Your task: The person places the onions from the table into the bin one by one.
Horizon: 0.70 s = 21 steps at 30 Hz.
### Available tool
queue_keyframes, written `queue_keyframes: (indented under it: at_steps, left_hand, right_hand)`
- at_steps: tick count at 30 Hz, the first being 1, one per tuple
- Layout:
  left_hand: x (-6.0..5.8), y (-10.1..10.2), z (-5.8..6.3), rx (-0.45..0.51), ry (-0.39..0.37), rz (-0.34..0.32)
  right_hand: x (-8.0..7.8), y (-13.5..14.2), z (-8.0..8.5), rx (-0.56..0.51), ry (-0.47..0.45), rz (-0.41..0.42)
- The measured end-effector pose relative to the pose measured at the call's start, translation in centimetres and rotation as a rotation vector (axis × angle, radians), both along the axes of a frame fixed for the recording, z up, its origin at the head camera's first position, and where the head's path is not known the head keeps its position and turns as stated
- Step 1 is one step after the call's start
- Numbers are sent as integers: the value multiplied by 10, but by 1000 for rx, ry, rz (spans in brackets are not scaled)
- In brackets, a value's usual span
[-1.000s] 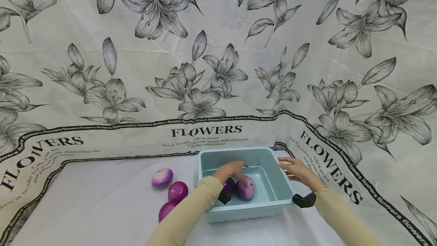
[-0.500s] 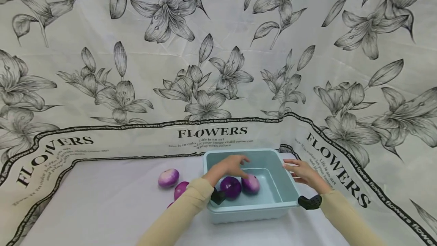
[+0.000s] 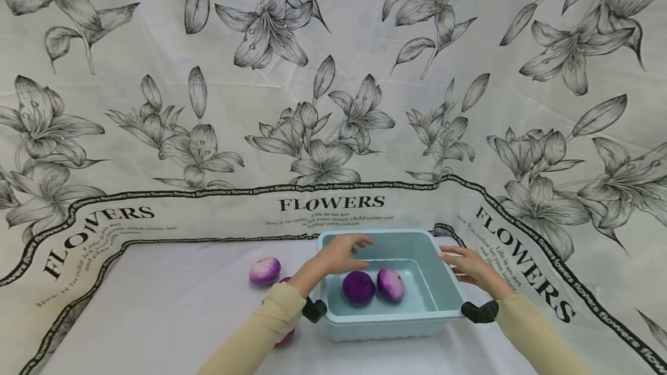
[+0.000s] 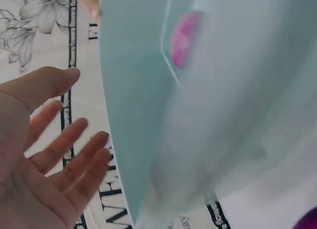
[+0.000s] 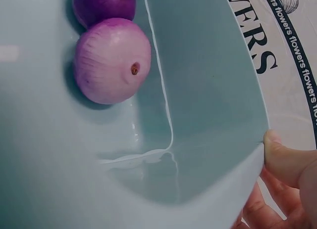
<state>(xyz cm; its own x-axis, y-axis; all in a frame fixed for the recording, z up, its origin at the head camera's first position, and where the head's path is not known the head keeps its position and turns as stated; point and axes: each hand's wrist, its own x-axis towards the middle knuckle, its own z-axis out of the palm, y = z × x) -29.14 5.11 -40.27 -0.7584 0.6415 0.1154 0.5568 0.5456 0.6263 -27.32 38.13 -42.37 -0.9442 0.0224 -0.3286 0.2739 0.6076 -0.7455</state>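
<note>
Above the left side of a pale blue-green rectangular plastic tub point(image 3: 391, 330), left hand point(image 3: 340, 254) with fingers loosely spread, holding nothing. On the tub's right rim, right hand point(image 3: 471, 265), pinching the edge between thumb and fingers. Inside, on the tub's floor, a glossy dark purple round onion point(image 3: 358, 288) and a paler pink-and-white onion point(image 3: 391, 285), touching in the right wrist view. Left of the tub, on white cloth point(image 3: 151, 300), a purple-and-white oval onion point(image 3: 265, 271) and two magenta onions point(image 3: 285, 338), partly hidden by the left forearm. Judging by looks, firm, fairly light, smooth enough to slip or roll; best taken round the widest part. As for the tub, probably light and slightly flexible, best held by the rim. Behind, on a white floral backdrop point(image 3: 260, 109), readable: "FLOWERS", "Life is an art", "let your inner child come out", "play with colors".
</note>
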Motion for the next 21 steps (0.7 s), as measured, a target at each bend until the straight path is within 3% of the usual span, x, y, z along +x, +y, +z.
queue_keyframes:
  at_steps: [5,13,21]
  left_hand:
    - [4,-18,-2,4,119,12]
    - [12,-46,-4,120,167,101]
    - [19,-72,-23,131,283,232]
  right_hand:
    - [-2,0,2,11,-3,-11]
    - [-6,2,3,25,-14,-14]
    - [-6,2,4,21,-28,-6]
